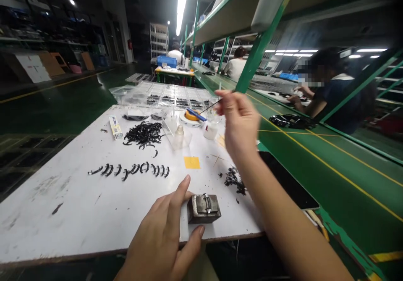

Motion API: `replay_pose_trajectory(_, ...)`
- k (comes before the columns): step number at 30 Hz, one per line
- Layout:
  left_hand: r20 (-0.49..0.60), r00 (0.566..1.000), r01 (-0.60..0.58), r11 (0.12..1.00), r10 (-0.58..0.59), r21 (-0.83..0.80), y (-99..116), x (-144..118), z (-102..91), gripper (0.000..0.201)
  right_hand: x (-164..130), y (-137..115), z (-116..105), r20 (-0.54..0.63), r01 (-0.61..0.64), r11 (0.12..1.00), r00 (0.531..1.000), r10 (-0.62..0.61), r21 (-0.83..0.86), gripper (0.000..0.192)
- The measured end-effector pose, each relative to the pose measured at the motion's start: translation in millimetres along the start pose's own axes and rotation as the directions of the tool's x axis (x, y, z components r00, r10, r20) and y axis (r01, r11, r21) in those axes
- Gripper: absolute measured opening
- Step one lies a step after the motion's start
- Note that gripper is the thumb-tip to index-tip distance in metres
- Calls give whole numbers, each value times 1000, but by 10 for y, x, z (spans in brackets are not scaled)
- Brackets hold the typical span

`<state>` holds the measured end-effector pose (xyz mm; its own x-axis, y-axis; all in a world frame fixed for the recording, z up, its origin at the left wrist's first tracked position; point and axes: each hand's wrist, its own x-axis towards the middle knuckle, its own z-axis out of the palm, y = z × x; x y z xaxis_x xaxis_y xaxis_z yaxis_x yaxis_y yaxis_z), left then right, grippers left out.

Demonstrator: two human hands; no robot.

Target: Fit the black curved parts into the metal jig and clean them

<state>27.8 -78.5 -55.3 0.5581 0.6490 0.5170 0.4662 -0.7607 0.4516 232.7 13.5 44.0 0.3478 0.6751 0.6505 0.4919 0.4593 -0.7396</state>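
Observation:
My left hand [166, 230] lies around the left side of a small metal block [204, 214] near the table's front edge. Its thumb is at the block's front and another finger behind it, with the index finger stretched up. On the block's top sits a small curved black piece with shiny ends [207, 203]. Raised over the table's right side, my right hand [241, 123] pinches a thin dark rod [210, 107] slanting down to the left. The rod's kind cannot be made out. Its lower end appears near a blue tool [197, 114] and an orange roll [190, 116].
Left of centre are a row of curved black pieces [135, 169] and a heap [144, 133]. A small bottle [179, 137], yellow square [192, 162], toothpicks [217, 158] and black scraps [234, 180] lie nearer. A dark tablet-like panel [288, 180] is right; a co-worker [333, 92] sits beyond.

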Motion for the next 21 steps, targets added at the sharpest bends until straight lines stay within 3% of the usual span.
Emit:
replay_pose_trajectory(3, 37, 999, 26, 1000, -27, 10, 48, 27, -45, 64, -374, -240, -215, -161, 20, 999, 987, -15, 31, 24)
replay_pose_trajectory(5, 53, 996, 65, 998, -65, 0, 61, 46, -61, 62, -695, -324, -308, -192, -50, 996, 979, 64, 73, 17)
replay_pose_trajectory(10, 74, 991, 117, 993, -115, -33, 52, 63, -85, 61, -1321, -246, -423, -113, -248, 915, 949, 296, 318, 18)
replay_pose_trajectory(17, 82, 989, 129, 991, -126, -34, 54, 45, -86, 62, -1558, -129, -466, -123, -334, 825, 894, 430, 457, 17)
replay_pose_trajectory(21, 110, 979, 181, 982, -174, -58, 76, 53, -93, 64, -1569, -139, -458, -106, -323, 815, 902, 420, 480, 17)
